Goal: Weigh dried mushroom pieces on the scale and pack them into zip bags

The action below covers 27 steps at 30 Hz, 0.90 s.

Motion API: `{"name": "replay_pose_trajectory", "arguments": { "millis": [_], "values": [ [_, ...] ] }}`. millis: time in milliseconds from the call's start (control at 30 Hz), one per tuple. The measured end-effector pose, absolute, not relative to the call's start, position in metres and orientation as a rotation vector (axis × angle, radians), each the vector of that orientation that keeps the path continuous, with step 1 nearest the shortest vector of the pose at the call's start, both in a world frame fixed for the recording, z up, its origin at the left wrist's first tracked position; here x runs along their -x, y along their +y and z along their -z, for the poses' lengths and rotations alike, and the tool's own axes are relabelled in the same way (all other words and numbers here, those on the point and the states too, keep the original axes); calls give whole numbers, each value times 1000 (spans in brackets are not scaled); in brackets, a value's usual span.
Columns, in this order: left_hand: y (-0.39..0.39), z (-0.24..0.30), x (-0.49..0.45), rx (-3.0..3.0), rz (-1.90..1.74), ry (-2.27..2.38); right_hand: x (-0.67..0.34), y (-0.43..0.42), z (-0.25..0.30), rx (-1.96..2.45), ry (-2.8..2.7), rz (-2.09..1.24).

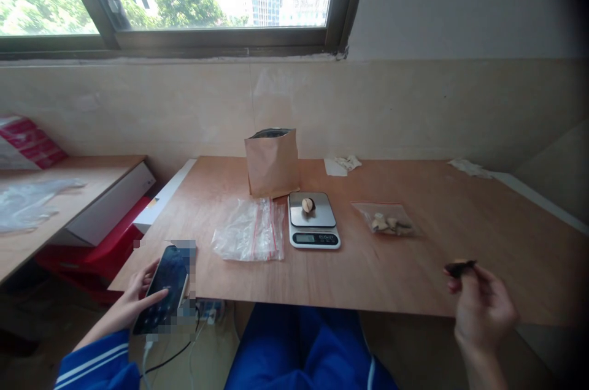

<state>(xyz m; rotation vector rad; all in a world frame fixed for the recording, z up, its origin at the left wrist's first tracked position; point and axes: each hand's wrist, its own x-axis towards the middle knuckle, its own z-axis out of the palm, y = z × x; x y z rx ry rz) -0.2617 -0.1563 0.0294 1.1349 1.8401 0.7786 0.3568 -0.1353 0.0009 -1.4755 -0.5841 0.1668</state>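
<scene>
My left hand (146, 289) is closed around a smartphone (166, 284), its thumb on the screen. The phone is tilted at the table's front left edge, with a white cable at its lower end. Over the table's front right, my right hand (481, 301) pinches a small dark brown piece (460, 268) whose kind I cannot make out. A white kitchen scale (316, 240) stands mid-table, and on its steel plate rests a small rounded piece (308, 206), pale on one side and dark on the other. The scale's digits are too small to read.
Behind the scale stands an open brown paper pouch (272, 164). Clear zip bags (248, 233) lie left of the scale; a zip bag with pale pieces (391, 224) lies right. Crumpled tissue (347, 162) is at the back. A red stool (101, 252) stands between the tables.
</scene>
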Motion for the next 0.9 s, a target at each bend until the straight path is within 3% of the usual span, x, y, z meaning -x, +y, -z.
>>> {"name": "replay_pose_trajectory", "arguments": {
  "millis": [400,733,900],
  "values": [
    [-137,-29,260,-1175,-854,2040,-335,-119,1,1410,-676,-323],
    [-135,-28,266,-1213,-869,2053,-256,8,-154,1148,-1706,-362],
    [-139,-31,265,-1228,-874,2050,-258,74,-131,1268,-2139,-648]
  ]
}}
